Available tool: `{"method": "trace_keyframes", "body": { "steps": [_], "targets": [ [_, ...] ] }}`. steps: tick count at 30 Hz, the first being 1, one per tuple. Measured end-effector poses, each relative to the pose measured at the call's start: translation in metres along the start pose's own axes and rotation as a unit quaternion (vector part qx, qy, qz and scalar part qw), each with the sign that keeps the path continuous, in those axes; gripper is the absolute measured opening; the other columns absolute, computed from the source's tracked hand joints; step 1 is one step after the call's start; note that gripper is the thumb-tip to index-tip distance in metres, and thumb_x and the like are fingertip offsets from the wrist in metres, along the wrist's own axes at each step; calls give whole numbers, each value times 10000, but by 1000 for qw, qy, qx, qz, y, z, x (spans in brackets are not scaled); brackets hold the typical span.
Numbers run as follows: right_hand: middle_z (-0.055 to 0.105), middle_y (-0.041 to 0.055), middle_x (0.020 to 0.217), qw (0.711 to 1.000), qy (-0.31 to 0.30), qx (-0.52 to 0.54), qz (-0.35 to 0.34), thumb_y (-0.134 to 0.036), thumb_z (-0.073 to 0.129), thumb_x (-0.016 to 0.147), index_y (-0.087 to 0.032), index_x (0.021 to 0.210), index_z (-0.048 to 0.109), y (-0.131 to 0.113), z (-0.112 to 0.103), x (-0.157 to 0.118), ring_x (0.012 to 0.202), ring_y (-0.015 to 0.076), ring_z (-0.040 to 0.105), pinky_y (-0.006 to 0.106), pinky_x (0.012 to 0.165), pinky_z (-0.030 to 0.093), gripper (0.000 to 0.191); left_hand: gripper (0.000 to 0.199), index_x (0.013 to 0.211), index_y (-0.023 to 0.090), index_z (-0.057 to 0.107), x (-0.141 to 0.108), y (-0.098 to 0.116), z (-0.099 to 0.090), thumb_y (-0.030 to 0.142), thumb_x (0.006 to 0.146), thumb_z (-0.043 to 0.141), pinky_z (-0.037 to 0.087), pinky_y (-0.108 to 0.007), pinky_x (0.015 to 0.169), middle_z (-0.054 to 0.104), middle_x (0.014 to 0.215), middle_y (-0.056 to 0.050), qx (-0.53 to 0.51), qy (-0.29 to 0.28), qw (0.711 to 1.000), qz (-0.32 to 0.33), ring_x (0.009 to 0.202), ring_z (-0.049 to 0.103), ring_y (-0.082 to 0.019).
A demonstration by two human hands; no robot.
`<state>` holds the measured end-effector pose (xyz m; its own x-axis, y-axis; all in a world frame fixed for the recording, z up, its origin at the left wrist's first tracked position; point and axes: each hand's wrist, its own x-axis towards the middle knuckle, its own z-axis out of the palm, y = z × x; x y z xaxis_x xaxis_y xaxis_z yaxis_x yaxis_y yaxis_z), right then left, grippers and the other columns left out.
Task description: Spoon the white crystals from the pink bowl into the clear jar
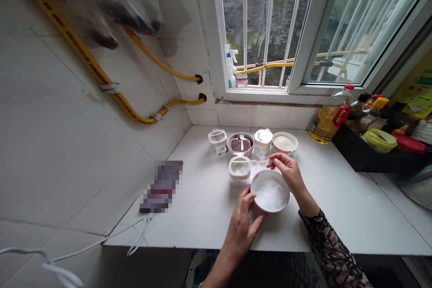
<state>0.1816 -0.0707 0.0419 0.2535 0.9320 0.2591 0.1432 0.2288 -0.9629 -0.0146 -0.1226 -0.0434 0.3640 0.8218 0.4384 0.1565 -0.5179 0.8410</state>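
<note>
My left hand point(243, 218) is wrapped round the lower left side of a bowl point(270, 191) of white granular stuff. Above the bowl's far right rim, my right hand point(285, 166) pinches the handle of a small white spoon point(257, 163). The spoon's head is over the right edge of a white-rimmed clear jar point(240, 177), which has white contents and stands just left of the bowl. Behind stand a similar jar point(218, 146), a bowl of dark red contents point(236, 145) with a white spoon on top, a closed white-lidded jar point(262, 142) and a bowl of whitish grains point(285, 143).
A pixelated dark item point(164, 186) and a white cable point(137, 240) lie at the left. Far right are an oil bottle point(326, 123) and a black box point(357, 159) of bottles. Yellow pipes point(135, 114) run along the left wall beside a barred window.
</note>
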Motion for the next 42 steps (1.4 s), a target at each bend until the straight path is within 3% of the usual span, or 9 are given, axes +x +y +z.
{"method": "trace_keyframes", "body": {
  "steps": [5,11,13,20,24,29,32,38,42],
  "targets": [
    [749,67,845,988,2,-97,-116,-311,545,944,-210,959,634,-4,19,-7,806,220,706,373,765,547,136,403,1255,253,475,-1,-3,2,157,892,622,585,-441,1010,448,1503,-156,3,4,1000,-3,1345,564,-286],
    [736,49,793,892,-87,-316,-311,-170,461,989,-227,941,672,-5,20,-9,776,211,656,435,924,455,224,416,1267,244,484,-1,-4,1,167,887,635,578,-447,1014,469,1488,-157,14,3,1000,-9,1365,544,-298],
    [737,36,790,888,-83,-312,-326,-161,461,988,-232,950,673,-8,18,-9,753,203,653,437,938,445,227,422,1269,245,481,-1,-3,0,165,886,638,579,-450,1013,469,1488,-160,17,2,1000,-6,1366,545,-302],
    [694,19,707,938,8,-247,-242,-183,511,928,-228,894,648,-12,-9,-11,769,224,632,383,819,483,148,413,1259,260,470,0,0,0,145,891,620,586,-427,1015,455,1500,-147,3,2,1000,0,1345,568,-278],
    [667,13,687,923,-42,-308,-226,-139,489,857,-226,764,620,-9,-19,-10,705,203,587,394,858,456,183,427,1265,271,466,0,0,0,148,888,625,594,-429,1002,459,1494,-138,7,5,1000,3,1349,563,-281],
    [665,5,664,918,-145,-321,-183,-103,474,799,-225,684,600,-6,-8,-14,710,193,572,360,822,450,209,418,1269,275,462,-1,-1,0,165,899,622,597,-433,996,453,1483,-137,10,4,1000,2,1343,563,-283],
    [653,5,638,933,-143,-297,-146,-112,465,778,-222,658,601,-4,-5,-15,729,195,579,332,779,446,213,409,1273,274,454,-2,-1,0,174,910,615,591,-433,1007,433,1494,-141,7,-1,1000,-2,1349,557,-280],
    [543,-24,527,972,-116,-202,-32,-149,444,717,-208,634,584,-3,-13,-9,535,143,490,264,588,388,173,411,1275,270,451,-1,-3,0,174,912,616,585,-444,1016,420,1505,-149,6,-4,1000,-3,1356,550,-282],
    [619,3,608,955,-139,-250,-77,-163,457,728,-218,629,596,-5,-10,-11,692,181,535,301,738,415,179,402,1270,274,455,-1,-2,0,177,914,615,587,-437,1014,432,1495,-140,6,2,1000,3,1356,550,-278]
  ]
}}
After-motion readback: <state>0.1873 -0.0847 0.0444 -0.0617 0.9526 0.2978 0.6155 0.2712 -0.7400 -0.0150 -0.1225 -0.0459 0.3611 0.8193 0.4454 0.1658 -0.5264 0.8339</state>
